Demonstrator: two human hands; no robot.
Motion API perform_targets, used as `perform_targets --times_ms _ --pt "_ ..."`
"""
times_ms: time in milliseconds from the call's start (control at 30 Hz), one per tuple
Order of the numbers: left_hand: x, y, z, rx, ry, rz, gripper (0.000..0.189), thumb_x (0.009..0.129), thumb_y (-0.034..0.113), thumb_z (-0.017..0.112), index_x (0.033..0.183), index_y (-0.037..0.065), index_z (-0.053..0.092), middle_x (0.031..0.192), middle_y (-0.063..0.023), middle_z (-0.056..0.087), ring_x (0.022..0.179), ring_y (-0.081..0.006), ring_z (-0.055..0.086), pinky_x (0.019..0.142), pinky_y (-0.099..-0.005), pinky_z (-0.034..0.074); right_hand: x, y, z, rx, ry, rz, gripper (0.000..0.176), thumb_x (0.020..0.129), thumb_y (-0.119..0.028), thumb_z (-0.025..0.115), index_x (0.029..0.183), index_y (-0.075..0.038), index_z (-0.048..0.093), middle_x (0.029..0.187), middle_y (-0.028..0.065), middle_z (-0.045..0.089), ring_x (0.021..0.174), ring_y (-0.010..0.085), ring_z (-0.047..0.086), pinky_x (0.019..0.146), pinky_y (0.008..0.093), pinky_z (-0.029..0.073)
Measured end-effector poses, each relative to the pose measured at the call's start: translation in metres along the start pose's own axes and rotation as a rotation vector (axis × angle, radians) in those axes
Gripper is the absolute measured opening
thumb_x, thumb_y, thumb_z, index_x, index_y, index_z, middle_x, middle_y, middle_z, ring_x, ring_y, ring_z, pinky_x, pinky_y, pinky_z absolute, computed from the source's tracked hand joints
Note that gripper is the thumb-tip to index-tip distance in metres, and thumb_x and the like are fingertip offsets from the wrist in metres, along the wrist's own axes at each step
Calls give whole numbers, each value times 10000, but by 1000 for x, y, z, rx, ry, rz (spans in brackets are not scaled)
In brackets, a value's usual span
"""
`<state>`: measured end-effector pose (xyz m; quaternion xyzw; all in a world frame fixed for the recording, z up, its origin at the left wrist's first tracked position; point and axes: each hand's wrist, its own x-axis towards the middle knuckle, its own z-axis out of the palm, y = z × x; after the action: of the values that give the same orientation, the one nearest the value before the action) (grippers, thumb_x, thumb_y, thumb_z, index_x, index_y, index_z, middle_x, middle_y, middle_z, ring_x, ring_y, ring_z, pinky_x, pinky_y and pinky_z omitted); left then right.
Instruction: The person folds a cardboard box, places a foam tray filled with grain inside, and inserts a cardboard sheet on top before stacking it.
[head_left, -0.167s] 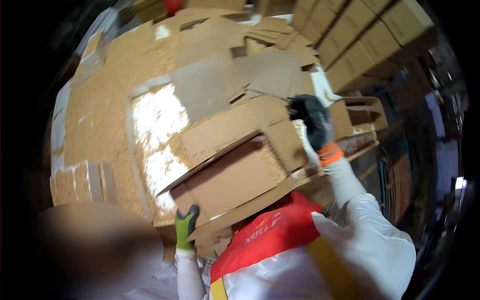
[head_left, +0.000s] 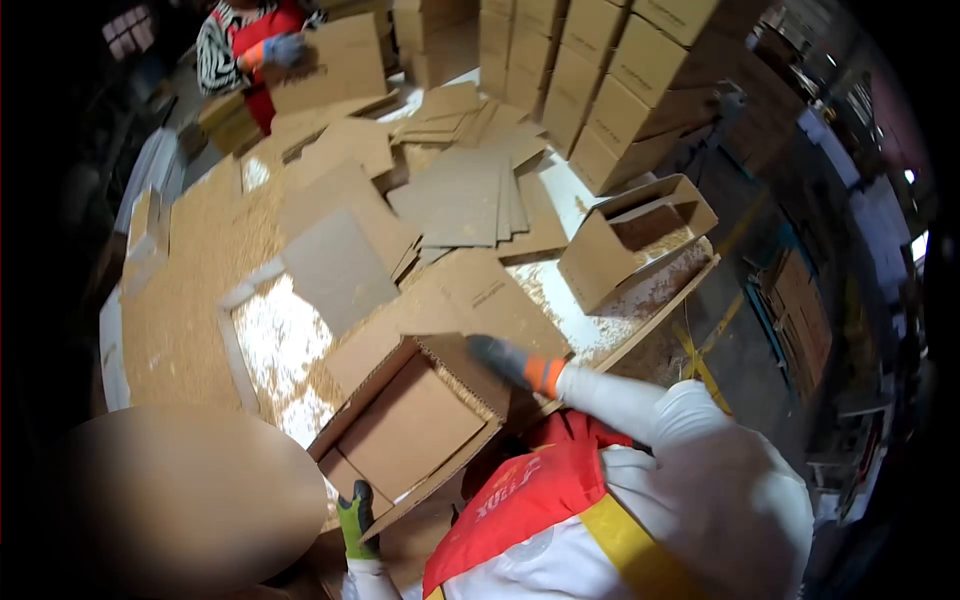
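An open cardboard box [head_left: 405, 425] with raised walls lies at the table's near edge, its inside facing up. My left hand [head_left: 357, 515], in a green and dark glove, grips the box's near left wall, with the thumb over the rim. Against the outside of the far right wall lies my right hand [head_left: 505, 362], in a dark grey glove with an orange cuff. Its fingers look stretched out and slightly blurred. Under and behind the box is a flat brown cardboard sheet [head_left: 490, 295].
Grey cardboard sheets [head_left: 455, 205] are piled mid-table. An open box [head_left: 640, 235] stands at the right edge. Stacked cartons [head_left: 630, 100] rise behind. Wood shavings [head_left: 190, 300] cover the left side. Across the table, another person's gloved hand [head_left: 283, 50] touches a carton.
My right hand has moved in from the right to the box, whose right-hand flap now stands up as a wall. My left hand keeps its grip. The view has shifted, bringing another person into sight.
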<state>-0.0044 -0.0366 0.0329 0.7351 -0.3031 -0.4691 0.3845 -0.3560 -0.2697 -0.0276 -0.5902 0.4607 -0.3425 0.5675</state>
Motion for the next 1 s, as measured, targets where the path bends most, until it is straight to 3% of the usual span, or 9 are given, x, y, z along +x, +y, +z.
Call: perform_targets --times_ms 67,167,333,400,500,633,833,933,1000 --pt "-23 23 16 60 51 35 386 996 320 585 1162 -27 565 1086 -65 611 988 -145 569 894 -291 461 -26 -5 7 548 -44 213 369 1023 -215 521 1313 13 512 1395 121 534 1236 183 545 1032 294 439" --pt "-20 73 61 -101 40 205 371 989 337 600 1128 -5 575 1067 -48 610 990 -123 567 892 -281 461 -26 -53 -55 579 122 -39 345 1003 -165 559 1288 26 519 1362 126 564 1195 189 579 1023 288 447" --pt "55 165 227 -572 -247 181 499 1028 266 538 1389 -66 448 1403 -144 516 1304 -162 484 1109 -301 368 43 -157 -324 -429 247 -638 336 1009 -95 426 1288 20 573 1274 102 636 1168 204 606 1002 301 474" --pt "67 196 313 -749 -423 250 458 1003 282 588 1312 -52 539 1212 -111 636 1100 -134 606 944 -259 473 79 -141 -442 -764 291 -831 356 1022 -62 353 1250 23 613 1254 111 659 1152 218 630 990 306 492" --pt "9 247 387 -118 -396 525 343 950 321 656 1080 4 660 804 24 624 681 -64 545 593 -223 418 10 -106 -524 -838 328 -348 340 1016 -91 384 1235 15 621 1220 103 669 1119 214 637 962 306 497" --pt "-32 275 419 -255 -513 161 270 909 316 694 959 51 690 691 45 576 521 -43 449 485 -225 356 -71 -57 -565 -729 428 -137 323 1007 -131 426 1216 5 632 1175 93 682 1074 208 647 924 307 504" --pt "-79 287 440 118 -356 229 326 888 355 712 943 35 688 691 13 609 583 -88 526 538 -252 420 -138 -8 -574 -498 540 -61 309 994 -191 489 1186 -10 648 1107 77 701 1006 200 661 868 308 514" --pt "-21 241 450 1 -465 195 340 940 341 662 982 4 652 873 -92 663 644 -140 613 550 -287 528 -121 -15 -570 -474 586 -130 306 987 -221 520 1172 -18 656 1073 70 711 973 196 669 840 309 519" --pt "-1 249 450 -156 -539 121 411 970 314 618 1172 -44 631 837 -43 630 658 -109 584 572 -268 487 -98 -35 -566 -511 640 -218 307 983 -241 541 1162 -23 662 1051 64 717 950 193 673 821 309 522"
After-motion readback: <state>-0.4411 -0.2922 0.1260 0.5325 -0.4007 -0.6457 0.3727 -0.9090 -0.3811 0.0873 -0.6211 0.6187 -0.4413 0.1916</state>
